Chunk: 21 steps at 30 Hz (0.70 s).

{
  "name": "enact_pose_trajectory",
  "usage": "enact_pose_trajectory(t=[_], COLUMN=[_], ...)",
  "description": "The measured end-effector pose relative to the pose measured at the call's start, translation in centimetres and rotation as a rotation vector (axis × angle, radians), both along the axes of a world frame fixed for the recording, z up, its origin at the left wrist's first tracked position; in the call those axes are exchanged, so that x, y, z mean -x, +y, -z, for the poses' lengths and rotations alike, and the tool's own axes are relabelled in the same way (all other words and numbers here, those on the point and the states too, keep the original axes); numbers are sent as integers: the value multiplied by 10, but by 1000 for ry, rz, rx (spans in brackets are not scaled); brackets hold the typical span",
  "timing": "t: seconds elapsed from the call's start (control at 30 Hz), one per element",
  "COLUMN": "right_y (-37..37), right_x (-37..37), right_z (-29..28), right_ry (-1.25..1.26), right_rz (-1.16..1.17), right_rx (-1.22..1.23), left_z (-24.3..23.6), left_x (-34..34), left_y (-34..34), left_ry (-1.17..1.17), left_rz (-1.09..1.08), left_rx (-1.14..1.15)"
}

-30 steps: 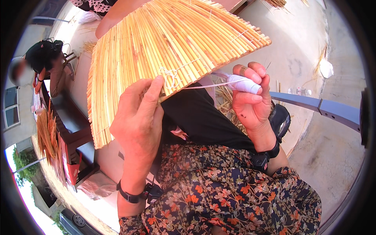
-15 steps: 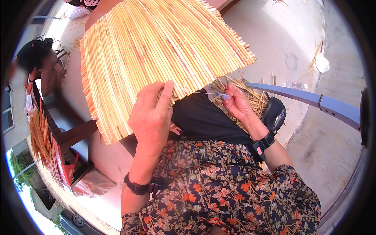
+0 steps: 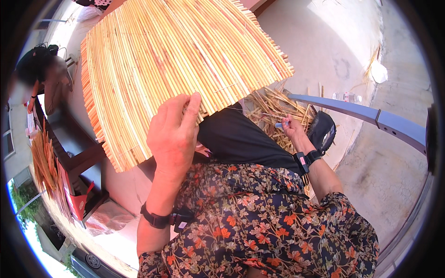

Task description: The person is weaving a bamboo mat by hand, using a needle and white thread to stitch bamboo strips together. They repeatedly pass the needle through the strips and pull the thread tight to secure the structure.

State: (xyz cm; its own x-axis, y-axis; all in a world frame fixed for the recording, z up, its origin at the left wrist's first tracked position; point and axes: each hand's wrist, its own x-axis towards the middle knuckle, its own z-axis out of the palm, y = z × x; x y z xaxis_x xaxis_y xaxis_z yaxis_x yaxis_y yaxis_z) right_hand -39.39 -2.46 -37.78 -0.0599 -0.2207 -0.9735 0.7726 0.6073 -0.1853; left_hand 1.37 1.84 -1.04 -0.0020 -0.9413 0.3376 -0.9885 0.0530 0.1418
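A mat of pale yellow reed stalks (image 3: 153, 60), laid side by side and bound with thin thread, slants across the upper middle above my dark-trousered leg. On its near edge my left hand (image 3: 174, 132) is closed, forefinger stretched along the stalks and thumb hidden. Off to the right, my right hand (image 3: 293, 127) pinches a small bluish-white bundle (image 3: 279, 125), perhaps wound thread. From there a fine thread (image 3: 266, 114) runs leftward toward the corner of the mat; where it ends is hard to make out.
Loose cut stalks (image 3: 273, 104) lie beyond my right hand, beside a dark shoe (image 3: 323, 132). A grey-blue metal bar (image 3: 352, 107) crosses the right side. Another person (image 3: 44, 74) sits at far left, near upright stalks (image 3: 45, 162) and a dark wooden frame (image 3: 85, 160). A clear bottle (image 3: 347, 97) lies on the floor.
My right hand has moved right and slightly down, away from the mat, with the thread drawn longer. The mat and my left hand have shifted a little left.
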Motion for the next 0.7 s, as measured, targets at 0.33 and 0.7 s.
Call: enact_pose_trajectory(t=[0.33,0.7], right_y=[-23,-57], right_x=[-71,-206], right_z=[-148,-399], right_ry=[267,110], right_rz=[-492,-854], right_rx=[525,1422], left_z=[1,-150], left_x=[-10,-20], left_y=[-1,-40], left_ry=[-149,-7], left_rz=[126,169], left_rx=[-58,7])
